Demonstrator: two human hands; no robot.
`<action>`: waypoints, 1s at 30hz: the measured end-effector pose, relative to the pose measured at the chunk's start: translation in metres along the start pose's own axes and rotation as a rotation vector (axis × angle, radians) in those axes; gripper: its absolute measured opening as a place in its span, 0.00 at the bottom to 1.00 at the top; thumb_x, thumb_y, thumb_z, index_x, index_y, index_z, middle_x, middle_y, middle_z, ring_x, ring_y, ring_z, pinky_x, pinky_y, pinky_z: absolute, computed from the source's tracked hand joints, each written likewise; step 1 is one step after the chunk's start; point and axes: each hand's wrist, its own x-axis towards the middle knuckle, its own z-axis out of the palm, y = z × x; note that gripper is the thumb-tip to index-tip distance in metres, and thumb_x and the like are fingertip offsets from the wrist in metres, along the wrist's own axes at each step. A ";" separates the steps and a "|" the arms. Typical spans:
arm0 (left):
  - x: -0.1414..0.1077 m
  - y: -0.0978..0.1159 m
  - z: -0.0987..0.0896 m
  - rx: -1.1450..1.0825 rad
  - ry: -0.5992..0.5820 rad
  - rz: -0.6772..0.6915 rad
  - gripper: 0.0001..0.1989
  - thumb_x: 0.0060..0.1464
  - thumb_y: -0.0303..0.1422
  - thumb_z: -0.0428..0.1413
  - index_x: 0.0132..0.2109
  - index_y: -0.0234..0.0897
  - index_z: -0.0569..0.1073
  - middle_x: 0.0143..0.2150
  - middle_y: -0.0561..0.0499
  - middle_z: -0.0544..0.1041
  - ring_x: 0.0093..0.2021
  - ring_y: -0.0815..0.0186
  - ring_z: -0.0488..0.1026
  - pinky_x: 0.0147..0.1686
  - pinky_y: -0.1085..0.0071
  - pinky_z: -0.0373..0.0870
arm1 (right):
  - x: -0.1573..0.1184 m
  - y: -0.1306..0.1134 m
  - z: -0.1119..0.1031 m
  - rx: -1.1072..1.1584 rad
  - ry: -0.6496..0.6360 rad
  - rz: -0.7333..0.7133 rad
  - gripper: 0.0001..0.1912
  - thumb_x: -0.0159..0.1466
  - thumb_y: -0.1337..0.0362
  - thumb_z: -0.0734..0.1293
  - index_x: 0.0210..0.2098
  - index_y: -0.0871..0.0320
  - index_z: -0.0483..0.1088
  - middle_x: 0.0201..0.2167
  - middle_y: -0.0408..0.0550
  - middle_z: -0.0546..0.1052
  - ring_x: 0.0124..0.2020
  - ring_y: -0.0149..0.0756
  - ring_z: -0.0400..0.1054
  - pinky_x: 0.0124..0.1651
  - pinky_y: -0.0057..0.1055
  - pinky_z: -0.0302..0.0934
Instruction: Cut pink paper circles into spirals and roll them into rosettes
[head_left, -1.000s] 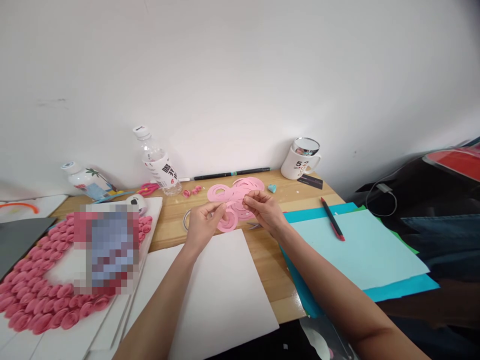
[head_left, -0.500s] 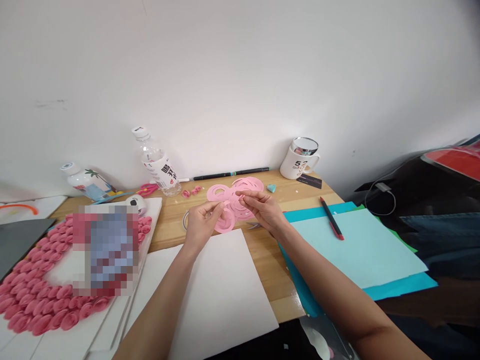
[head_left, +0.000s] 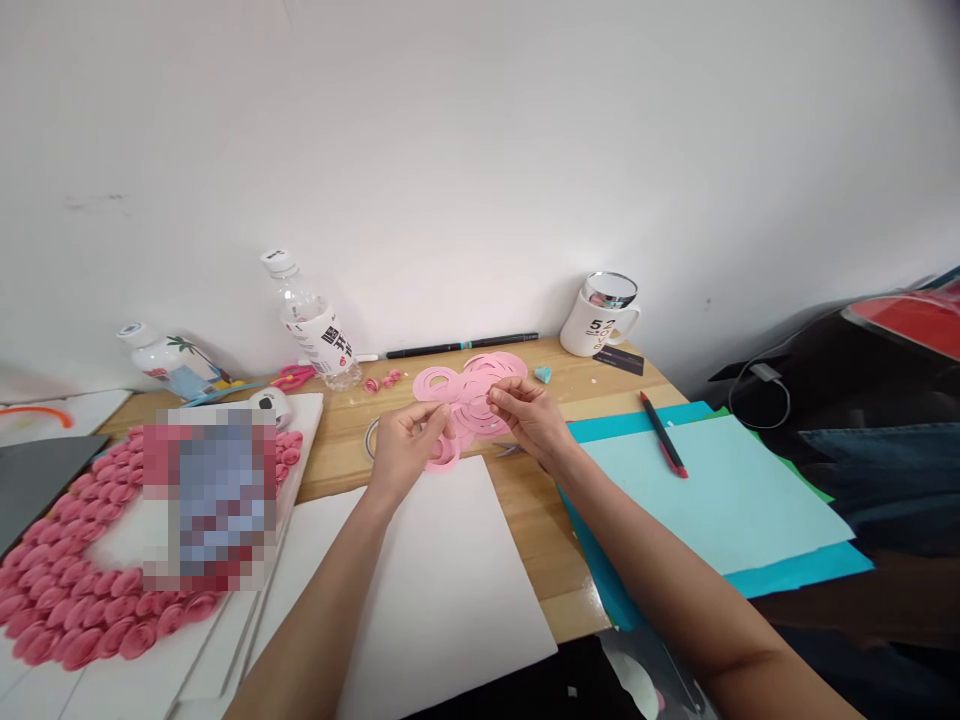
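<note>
Pink paper spirals point(head_left: 491, 385) lie in a loose pile on the wooden table point(head_left: 540, 510). In front of the pile, my left hand point(head_left: 409, 450) pinches part of a pink paper spiral point(head_left: 442, 455), which hangs at its fingertips. My right hand point(head_left: 529, 415) is just to the right, thumb and fingers pressed together around something too small to make out against the pink paper. The two hands are a short gap apart above the back edge of a white sheet point(head_left: 450, 590).
At left, pink paper roses point(head_left: 97, 610) form a ring on a white board. Behind stand a clear bottle point(head_left: 322, 330), a second bottle point(head_left: 172, 365) and a mug point(head_left: 592, 325). Scissors point(head_left: 510, 449) lie near my right hand. Blue sheets point(head_left: 712, 490) carry a pen point(head_left: 663, 435).
My right hand has shifted slightly to the right and its fingers have drawn closer together. The hanging pink spiral by my left hand has changed shape slightly.
</note>
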 end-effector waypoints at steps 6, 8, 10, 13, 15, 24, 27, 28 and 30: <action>0.001 -0.002 -0.002 0.001 0.034 -0.002 0.15 0.48 0.39 0.53 0.21 0.34 0.70 0.21 0.54 0.70 0.22 0.72 0.64 0.20 0.79 0.62 | -0.001 0.000 0.002 0.040 0.003 -0.010 0.07 0.45 0.64 0.75 0.24 0.56 0.75 0.26 0.41 0.77 0.30 0.27 0.70 0.39 0.24 0.66; 0.001 -0.003 -0.002 0.020 0.046 0.017 0.15 0.49 0.38 0.53 0.21 0.34 0.70 0.22 0.53 0.71 0.23 0.72 0.65 0.21 0.79 0.62 | -0.001 -0.001 0.003 0.034 -0.028 -0.011 0.08 0.46 0.64 0.75 0.27 0.55 0.76 0.30 0.41 0.78 0.33 0.28 0.71 0.44 0.26 0.66; 0.001 -0.004 -0.002 0.026 0.055 0.026 0.15 0.49 0.38 0.53 0.20 0.34 0.70 0.22 0.53 0.71 0.23 0.72 0.65 0.21 0.79 0.63 | -0.001 -0.002 0.003 0.011 -0.054 -0.017 0.10 0.46 0.63 0.75 0.29 0.55 0.76 0.35 0.43 0.78 0.34 0.28 0.71 0.47 0.28 0.65; 0.001 -0.003 -0.002 0.019 0.055 0.017 0.15 0.49 0.38 0.53 0.20 0.34 0.70 0.21 0.53 0.70 0.22 0.72 0.64 0.19 0.80 0.62 | -0.001 -0.002 0.002 -0.008 -0.050 -0.014 0.10 0.46 0.64 0.74 0.29 0.56 0.76 0.38 0.45 0.78 0.34 0.29 0.72 0.46 0.29 0.66; 0.000 -0.002 -0.001 0.004 0.044 -0.001 0.15 0.48 0.39 0.53 0.21 0.34 0.70 0.21 0.53 0.70 0.21 0.73 0.63 0.18 0.80 0.61 | 0.000 -0.002 0.001 -0.007 -0.028 -0.003 0.10 0.45 0.64 0.75 0.28 0.56 0.76 0.35 0.44 0.79 0.32 0.29 0.72 0.43 0.28 0.67; -0.001 0.002 0.003 -0.007 -0.001 -0.015 0.15 0.48 0.39 0.53 0.21 0.33 0.71 0.20 0.53 0.69 0.19 0.74 0.60 0.16 0.80 0.58 | 0.000 0.000 0.001 -0.012 -0.043 0.006 0.09 0.43 0.64 0.76 0.22 0.56 0.72 0.21 0.39 0.74 0.21 0.24 0.65 0.27 0.24 0.62; 0.000 0.003 0.003 0.008 0.002 0.003 0.15 0.48 0.38 0.53 0.20 0.33 0.70 0.20 0.53 0.69 0.19 0.74 0.60 0.17 0.79 0.58 | 0.000 0.000 0.001 -0.024 -0.027 -0.007 0.09 0.43 0.63 0.76 0.22 0.56 0.72 0.20 0.40 0.74 0.22 0.25 0.65 0.28 0.24 0.62; 0.000 0.003 0.003 0.008 0.004 -0.001 0.15 0.48 0.38 0.53 0.20 0.33 0.69 0.20 0.53 0.69 0.19 0.74 0.60 0.17 0.79 0.58 | 0.000 0.001 0.001 -0.023 -0.015 -0.009 0.09 0.43 0.63 0.76 0.22 0.56 0.73 0.21 0.40 0.75 0.22 0.25 0.65 0.29 0.25 0.63; 0.000 0.003 0.002 0.005 0.011 -0.012 0.15 0.48 0.38 0.53 0.20 0.33 0.69 0.20 0.54 0.68 0.19 0.74 0.59 0.17 0.80 0.57 | 0.000 0.000 0.001 -0.012 0.003 -0.007 0.09 0.43 0.62 0.76 0.22 0.56 0.73 0.23 0.41 0.75 0.25 0.27 0.67 0.32 0.26 0.65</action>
